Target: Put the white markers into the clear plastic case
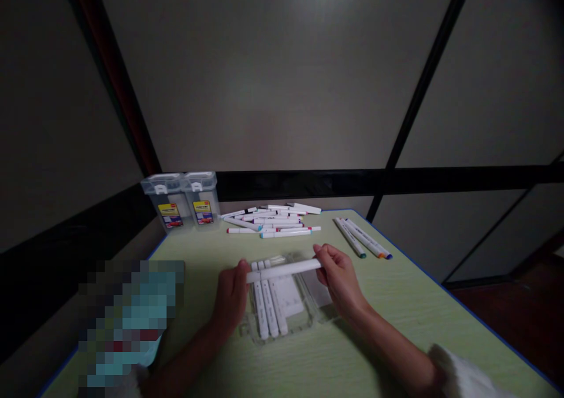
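Observation:
A white marker (286,270) is held level between both hands, above an opened clear plastic case (308,321). My left hand (232,295) pinches its left end. The other end sits between the thumb and fingers of my right hand (339,274). Inside the case, three white markers (269,308) lie side by side along the left, with a white block-like piece (288,297) to their right. The case's lid (318,289) lies folded out on the right, partly hidden behind my right hand.
A loose pile of white markers (282,221) with coloured ends lies at the back of the green table (396,315). Several more markers (363,238) rest at the right. Two clear lidded boxes (187,201) stand back left. A pixelated bluish object (136,321) is at the left.

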Demonstrator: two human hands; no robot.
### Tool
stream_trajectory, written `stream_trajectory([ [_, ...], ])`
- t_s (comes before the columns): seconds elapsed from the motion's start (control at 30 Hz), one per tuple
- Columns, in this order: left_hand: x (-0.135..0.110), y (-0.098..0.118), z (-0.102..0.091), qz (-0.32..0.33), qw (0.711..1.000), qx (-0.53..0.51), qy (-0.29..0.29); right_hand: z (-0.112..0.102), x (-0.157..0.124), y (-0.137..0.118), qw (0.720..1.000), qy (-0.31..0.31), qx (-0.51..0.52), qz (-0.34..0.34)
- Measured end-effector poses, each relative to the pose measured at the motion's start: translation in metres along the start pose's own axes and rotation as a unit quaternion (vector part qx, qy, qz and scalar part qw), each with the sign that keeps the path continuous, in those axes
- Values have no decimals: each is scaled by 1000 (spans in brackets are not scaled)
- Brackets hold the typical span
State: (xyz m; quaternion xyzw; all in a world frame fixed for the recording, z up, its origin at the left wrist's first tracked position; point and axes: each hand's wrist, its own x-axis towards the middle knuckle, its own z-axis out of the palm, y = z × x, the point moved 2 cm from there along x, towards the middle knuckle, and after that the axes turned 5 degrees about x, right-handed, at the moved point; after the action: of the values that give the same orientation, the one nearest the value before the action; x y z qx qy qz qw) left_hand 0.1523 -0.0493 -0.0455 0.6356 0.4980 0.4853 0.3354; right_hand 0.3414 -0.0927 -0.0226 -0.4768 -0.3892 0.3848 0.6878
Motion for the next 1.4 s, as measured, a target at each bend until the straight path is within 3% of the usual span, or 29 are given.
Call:
stream_trajectory([
  [0.83,1,6,1,16,999,28,-18,-1,0,6,999,1,-23,-24],
  [1.0,2,14,-1,-7,1000,18,-13,1,-1,5,997,-29,-12,-68],
  [1.17,3,23,-3,-51,999,-13,8,2,1,8,997,-53,26,-50],
  [1.4,3,22,-4,-56,997,-31,41,3,-2,0,996,-71,-24,-57],
])
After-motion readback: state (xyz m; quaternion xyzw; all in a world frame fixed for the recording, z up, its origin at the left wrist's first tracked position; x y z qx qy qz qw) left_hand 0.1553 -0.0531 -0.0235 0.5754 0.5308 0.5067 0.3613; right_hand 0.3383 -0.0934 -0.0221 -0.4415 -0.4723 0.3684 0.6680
